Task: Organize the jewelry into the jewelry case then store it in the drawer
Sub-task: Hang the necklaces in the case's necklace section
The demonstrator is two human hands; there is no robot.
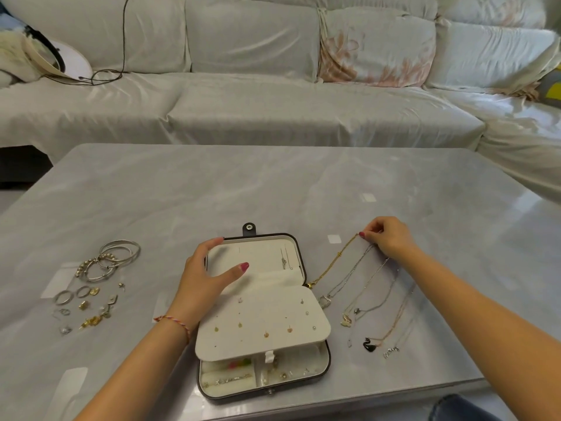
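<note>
Left hand (pixel 209 276), fingers spread, rests on the open dark cream-lined jewelry case (pixel 261 314); right hand (pixel 387 240) fingertips pinch the gold chain necklace (pixel 335 259) top end above silver necklaces (pixel 361 287).

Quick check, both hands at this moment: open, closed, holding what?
Left hand: open, fingers on the open jewelry case lid.
Right hand: closed, pinching the top of the gold necklace.

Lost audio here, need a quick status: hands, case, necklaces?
Left hand steadies open jewelry case lid. Right hand fingers pinch gold necklace top end. Nothing blocking.
</note>
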